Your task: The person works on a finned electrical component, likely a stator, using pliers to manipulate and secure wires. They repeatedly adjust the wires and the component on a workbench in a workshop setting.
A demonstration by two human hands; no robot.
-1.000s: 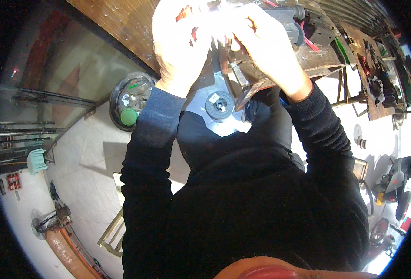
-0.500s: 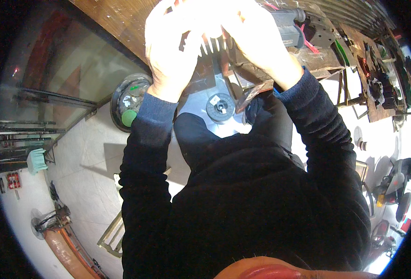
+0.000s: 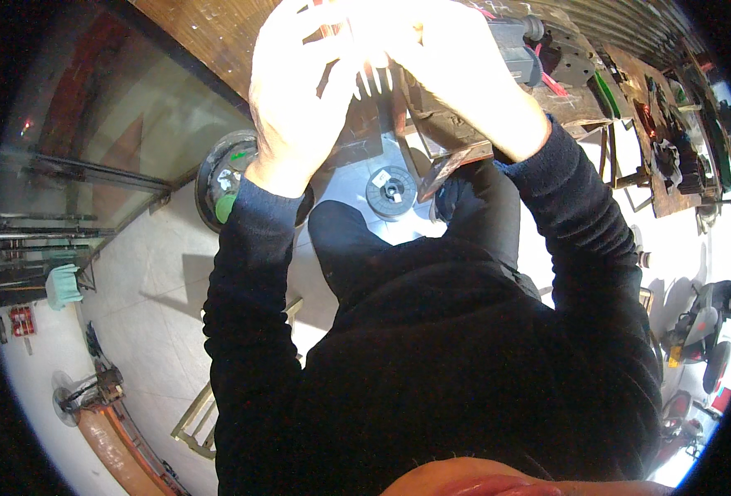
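Well, your two hands meet near the top edge of the view, over the front of the wooden bench [image 3: 208, 41]; the thing you are working on is between them, and bright light washes out most of its shape. What shows of it is a row of thin pale strips [image 3: 365, 81], side by side like comb teeth, their free ends pointing down toward you; a reddish piece [image 3: 327, 29] shows beside the left fingers, though whether it belongs to the strips you cannot tell.

Your left hand [image 3: 291, 103] is bent, fingers curled inward; your right hand [image 3: 469, 70] reaches in from the other side, its fingers lost in the glare; how tightly either grips, the view does not show. A grey machine [image 3: 514, 58] sits just beyond your right hand; a spool [image 3: 378, 198] lies below, on the floor.
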